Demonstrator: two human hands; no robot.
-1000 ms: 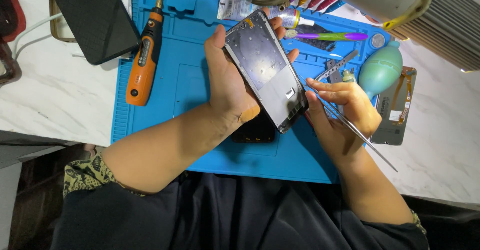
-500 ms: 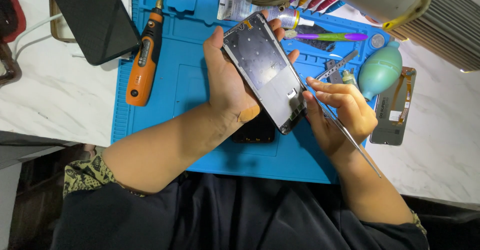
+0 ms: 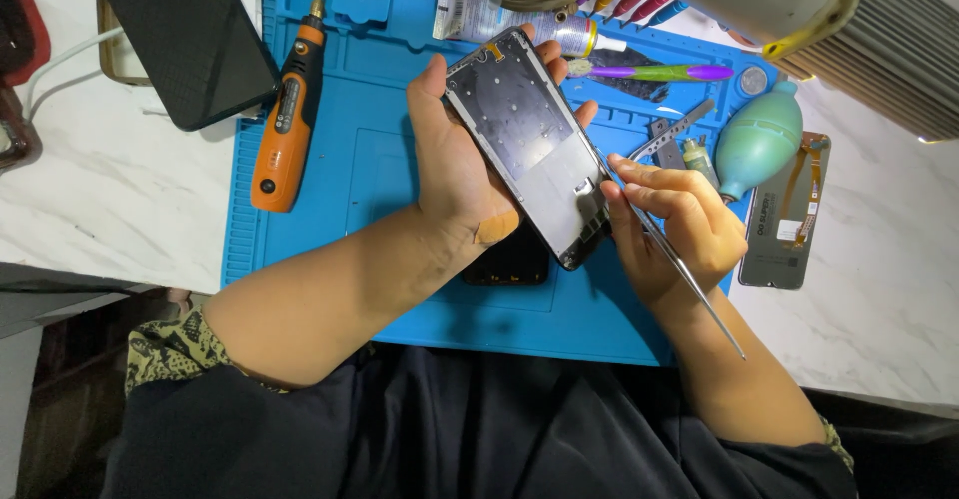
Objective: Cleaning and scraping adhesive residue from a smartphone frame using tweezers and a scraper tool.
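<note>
Gripping the opened phone frame (image 3: 534,149) tightly, our left hand (image 3: 455,164) holds it tilted above the blue mat (image 3: 330,189) on the counter (image 3: 120,199). Our right hand (image 3: 679,224) pinches thin metal tweezers (image 3: 689,279), whose tip touches the frame's lower edge. Compared with a second ago, the tweezers have moved in from beside the frame to meet it.

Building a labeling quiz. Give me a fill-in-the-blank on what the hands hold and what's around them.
1. The left hand holds an opened phone frame above a ____ work mat.
2. The right hand holds thin metal ____ against the frame's lower edge.
3. The orange electric screwdriver lies to the ____ of the left hand.

Missing words: blue; tweezers; left
</note>
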